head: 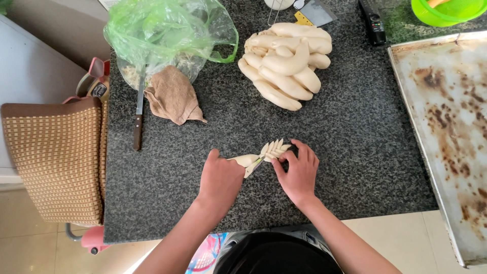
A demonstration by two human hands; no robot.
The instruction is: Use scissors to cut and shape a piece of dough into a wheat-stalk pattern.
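Both hands working leaf-shaped dough piece (265, 155) near front edge of counter (355, 152). Left hand (219, 178) pinching plain end; right hand (299, 172) pinching cut, fringed end. Dough looking soft, light, easily stretched, probably tacky; holding best at uncut stem, sparing thin strips.

PACKAGES: green translucent plastic bag (170, 30), crumpled, table far-left corner | LABELS: small dark label on container (99, 89) at table's left edge | SCREENS: none
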